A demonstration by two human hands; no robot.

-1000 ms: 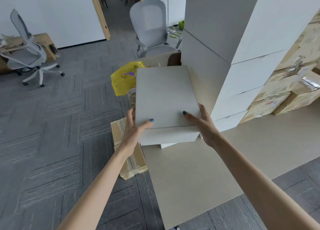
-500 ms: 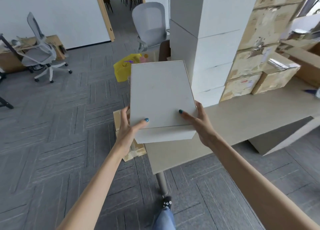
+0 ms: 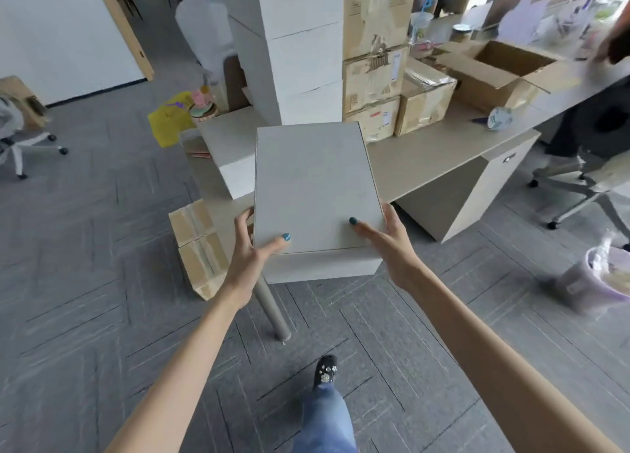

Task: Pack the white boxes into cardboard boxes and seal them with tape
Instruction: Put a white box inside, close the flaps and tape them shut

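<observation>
Two corners of the white box [image 3: 313, 183] are where we are clamping left grip [image 3: 250, 256] and right grip [image 3: 392, 244], holding it level, likely for the open cardboard box [image 3: 477, 75].

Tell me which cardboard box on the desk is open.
The far-right box, with flaps spread and its inside showing. The cardboard boxes stacked beside the white boxes are taped shut.

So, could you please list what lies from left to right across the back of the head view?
Yellow bag → tall stack of white boxes → stack of taped cardboard boxes → open cardboard box.
</observation>
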